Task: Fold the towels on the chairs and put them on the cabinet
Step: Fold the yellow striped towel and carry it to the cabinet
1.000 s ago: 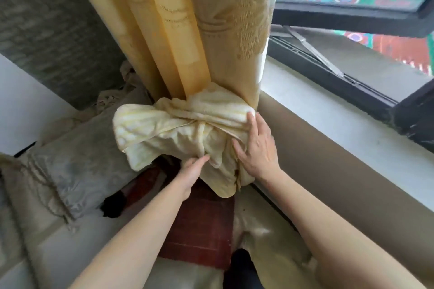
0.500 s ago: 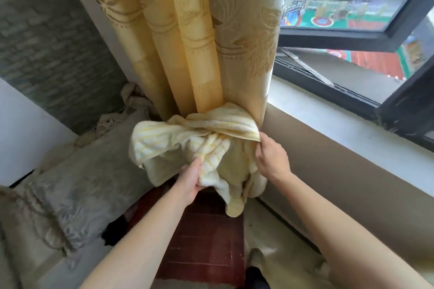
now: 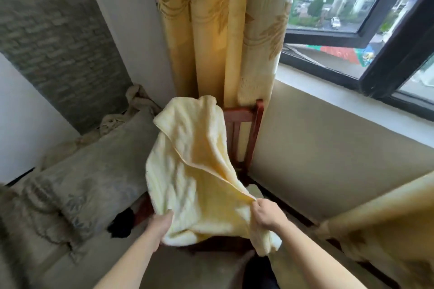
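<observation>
Head view: towel (image 3: 195, 171) is motion-blurred and hides most of the red wooden chair (image 3: 245, 122); only the backrest and bits of seat edge show. Left grip (image 3: 162, 224) is clamped on the towel's near-left edge, fingers hidden behind cloth. Right grip (image 3: 267, 216) pinches its right edge. Towel is held up over the chair seat. Grey cushion (image 3: 89, 183) left, yellow curtain (image 3: 211, 30) behind, open window (image 3: 366, 37) far right.

The pale yellow terry-cloth towel (image 3: 187, 171) hangs unfurled and rumpled in the air, 1 diagonal fold crossing it, its top edge flopping in front of the red-brown wooden chair (image 3: 244, 124) behind it.
</observation>
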`<state>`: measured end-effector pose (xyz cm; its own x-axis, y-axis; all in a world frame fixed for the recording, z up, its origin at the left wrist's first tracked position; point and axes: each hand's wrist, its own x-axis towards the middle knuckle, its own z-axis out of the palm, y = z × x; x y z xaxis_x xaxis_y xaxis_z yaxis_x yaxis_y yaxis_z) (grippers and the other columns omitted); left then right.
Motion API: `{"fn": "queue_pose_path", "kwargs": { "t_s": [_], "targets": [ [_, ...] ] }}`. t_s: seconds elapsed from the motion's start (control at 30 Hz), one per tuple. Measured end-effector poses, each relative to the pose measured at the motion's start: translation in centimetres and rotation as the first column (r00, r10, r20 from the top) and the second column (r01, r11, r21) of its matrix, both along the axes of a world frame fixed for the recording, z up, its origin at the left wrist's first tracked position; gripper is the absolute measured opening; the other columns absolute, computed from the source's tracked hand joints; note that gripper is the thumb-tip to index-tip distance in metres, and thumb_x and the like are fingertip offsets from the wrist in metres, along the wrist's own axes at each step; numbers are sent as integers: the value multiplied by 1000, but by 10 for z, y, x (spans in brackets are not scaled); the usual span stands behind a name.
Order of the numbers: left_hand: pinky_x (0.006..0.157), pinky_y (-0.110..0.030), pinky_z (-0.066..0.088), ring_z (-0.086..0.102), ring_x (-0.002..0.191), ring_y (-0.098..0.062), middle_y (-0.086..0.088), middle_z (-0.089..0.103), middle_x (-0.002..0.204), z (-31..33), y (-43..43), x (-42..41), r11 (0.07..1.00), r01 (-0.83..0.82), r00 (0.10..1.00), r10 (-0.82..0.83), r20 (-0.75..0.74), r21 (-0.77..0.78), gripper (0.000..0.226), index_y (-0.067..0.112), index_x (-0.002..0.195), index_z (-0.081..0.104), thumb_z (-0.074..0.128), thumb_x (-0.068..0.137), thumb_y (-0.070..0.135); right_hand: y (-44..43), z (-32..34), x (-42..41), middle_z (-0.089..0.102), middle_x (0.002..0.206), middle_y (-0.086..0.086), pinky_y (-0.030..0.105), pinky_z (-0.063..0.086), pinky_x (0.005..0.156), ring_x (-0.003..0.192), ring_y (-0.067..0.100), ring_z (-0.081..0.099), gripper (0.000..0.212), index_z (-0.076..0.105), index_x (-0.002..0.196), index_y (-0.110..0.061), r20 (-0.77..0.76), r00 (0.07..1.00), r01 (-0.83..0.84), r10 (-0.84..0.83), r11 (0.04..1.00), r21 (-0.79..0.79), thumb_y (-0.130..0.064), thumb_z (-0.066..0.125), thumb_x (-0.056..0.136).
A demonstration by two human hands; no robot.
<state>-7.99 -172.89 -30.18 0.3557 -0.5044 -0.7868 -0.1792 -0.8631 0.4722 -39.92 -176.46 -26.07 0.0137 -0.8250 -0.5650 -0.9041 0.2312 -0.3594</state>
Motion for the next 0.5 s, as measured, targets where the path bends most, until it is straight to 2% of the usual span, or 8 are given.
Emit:
{"fn": "queue_pose_path", "kwargs": {
  "t_s": [0.07, 0.13, 0.2, 0.3, 0.33, 0.4, 0.47, 0.5],
  "targets": [
    [88, -36, 54, 61, 112, -32, -15, 58, 132, -3, 19, 7, 1000, -3, 999, 3, -33, 14, 81, 4, 137, 51, 65, 79, 58, 11, -3, 1, 70, 103, 7, 34, 44, 77, 100, 30, 63, 38, 50, 74, -21, 15, 992, 125, -124, 989, -79, -38, 27, 100],
    [86, -34, 53, 61, 112, -31, -16, 61, 129, 7, 26, 11, 1000, -16, 995, 16, -95, -2, 78, 0, 136, 51, 74, 79, 49, 10, 10, 4, 67, 94, 9, 35, 42, 74, 98, 32, 62, 39, 54, 73, -18, 159, 953, 282, -258, 947, -153, -31, 32, 102],
    [97, -39, 50, 59, 117, -31, -15, 60, 131, 16, 24, 15, 996, -41, 998, 38, -40, -73, 81, -1, 136, 51, 74, 76, 49, 4, 31, 5, 63, 85, 10, 38, 40, 69, 92, 30, 61, 39, 58, 74, -12, 379, 835, 485, -400, 860, -161, -29, 37, 102],
    [103, -39, 44, 55, 122, -30, -13, 59, 132, 38, 16, 9, 953, -132, 990, 142, 17, -273, 60, 0, 132, 55, 63, 90, 41, 2, 54, -2, 66, 85, 9, 42, 48, 81, 86, 26, 57, 39, 65, 76, -9, 575, 665, 661, -477, 734, -155, -37, 46, 97],
    [103, -38, 40, 52, 124, -29, -11, 58, 134, 49, 15, 2, 932, -166, 985, 175, -2, -322, 56, 0, 132, 54, 61, 93, 40, 5, 55, -6, 67, 86, 8, 43, 49, 85, 87, 26, 58, 37, 67, 77, -11, 585, 657, 665, -475, 731, -153, -36, 50, 97],
    [100, -35, 37, 49, 129, -28, -11, 55, 135, 63, 14, -10, 900, -234, 972, 220, -78, -367, 56, 1, 135, 51, 56, 96, 40, 14, 50, -16, 69, 87, 5, 42, 50, 88, 89, 25, 61, 37, 70, 82, -12, 539, 709, 616, -454, 771, -160, -43, 57, 95],
    [101, -33, 37, 47, 132, -27, -10, 52, 141, 67, 16, -18, 892, -261, 963, 213, -166, -369, 59, 2, 138, 47, 54, 97, 43, 25, 42, -29, 69, 77, 2, 36, 50, 76, 79, 20, 62, 52, 71, 82, -6, 461, 783, 523, -417, 843, -125, -58, 65, 86],
    [106, -34, 36, 46, 133, -27, -9, 50, 144, 67, 16, -21, 898, -260, 957, 190, -219, -355, 62, 4, 141, 44, 54, 96, 46, 30, 39, -35, 66, 71, 1, 32, 48, 68, 72, 17, 60, 57, 71, 80, -4, 403, 834, 442, -376, 893, -82, -61, 68, 83]
  ]
}}
